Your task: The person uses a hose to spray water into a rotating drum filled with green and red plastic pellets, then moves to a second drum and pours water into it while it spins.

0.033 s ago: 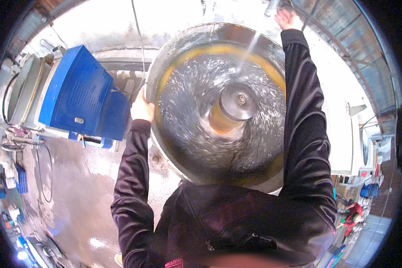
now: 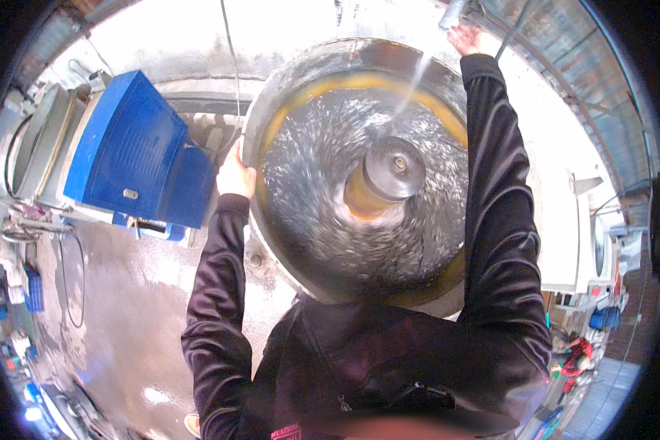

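Observation:
A large round tub point(image 2: 273, 273) stands in front of me, with a yellowish band inside its wall. Small shiny pieces in water point(image 2: 308, 198) swirl around a thick central post point(image 2: 394, 169), blurred by motion. My left hand point(image 2: 236, 174) grips the tub's left rim, its fingers partly hidden over the outer side. At the far right, my right hand point(image 2: 468, 39) is open with fingers apart, just below the mouth of a grey pipe point(image 2: 453, 15). A thin water stream point(image 2: 416, 77) falls from there into the tub near the post.
A blue machine cabinet point(image 2: 128, 150) stands left of the tub, with grey equipment point(image 2: 40, 143) beyond it. A cable point(image 2: 231, 59) hangs near the left rim. The floor point(image 2: 117, 315) is wet and shiny. A person in red point(image 2: 578, 356) is far off at the right.
My right hand has shifted slightly left and nearer, closer under the pipe's mouth. My left hand stays on the rim. The pieces keep swirling and the water keeps running.

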`<state>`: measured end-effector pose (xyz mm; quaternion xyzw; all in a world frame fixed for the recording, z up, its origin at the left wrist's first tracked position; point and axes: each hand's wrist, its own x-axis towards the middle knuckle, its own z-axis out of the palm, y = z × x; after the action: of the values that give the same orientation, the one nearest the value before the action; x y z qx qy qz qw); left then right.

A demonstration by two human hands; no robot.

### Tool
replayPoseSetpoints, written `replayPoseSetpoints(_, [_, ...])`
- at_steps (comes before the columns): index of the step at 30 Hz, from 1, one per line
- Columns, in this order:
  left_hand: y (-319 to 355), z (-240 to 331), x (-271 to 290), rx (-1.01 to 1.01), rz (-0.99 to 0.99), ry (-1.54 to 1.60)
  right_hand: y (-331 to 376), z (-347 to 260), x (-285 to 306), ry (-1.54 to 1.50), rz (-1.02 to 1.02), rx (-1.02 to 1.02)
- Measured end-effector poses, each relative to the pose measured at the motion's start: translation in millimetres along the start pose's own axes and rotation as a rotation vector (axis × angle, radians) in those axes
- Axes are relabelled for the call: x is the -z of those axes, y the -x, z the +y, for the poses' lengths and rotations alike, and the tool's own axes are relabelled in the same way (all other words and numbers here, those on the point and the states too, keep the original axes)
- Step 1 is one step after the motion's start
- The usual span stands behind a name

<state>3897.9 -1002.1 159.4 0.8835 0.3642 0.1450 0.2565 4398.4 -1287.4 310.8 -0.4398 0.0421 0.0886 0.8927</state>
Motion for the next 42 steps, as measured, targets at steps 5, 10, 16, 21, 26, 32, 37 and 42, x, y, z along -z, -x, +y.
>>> replayPoseSetpoints(5, [2.6,3.5,4.4,-0.038,-0.011,0.111,-63.7,62.6,21.1,0.057,-0.202,0.029])
replayPoseSetpoints(10, [2.9,0.9,2.4,-0.017,-0.009,-0.027,-52.6,58.6,10.1,-0.01,-0.201,0.02])
replayPoseSetpoints(16, [0.9,1.1,1.8,0.038,-0.05,-0.099,-17.2,55.8,-6.2,0.243,-0.22,0.012])
replayPoseSetpoints(21, [1.6,3.9,5.5,0.1,-0.118,-0.104,-29.6,53.0,-3.0,0.22,-0.256,0.05])
replayPoseSetpoints(26, [0.8,1.3,2.5,0.087,-0.114,-0.126,-47.7,43.9,15.0,0.879,-0.485,0.423])
replayPoseSetpoints(32, [-0.5,-7.0,-6.1,0.016,-0.017,-0.112,-60.5,50.8,20.4,0.432,-0.2,0.085])
replayPoseSetpoints(37, [-2.1,-16.4,-14.1,-0.101,0.097,-0.079,-73.5,61.7,18.7,1.875,-0.225,0.575])
replayPoseSetpoints(42, [-1.0,-11.1,-13.3,-0.052,0.099,-0.024,-59.7,75.5,26.4,1.927,-0.547,0.959])
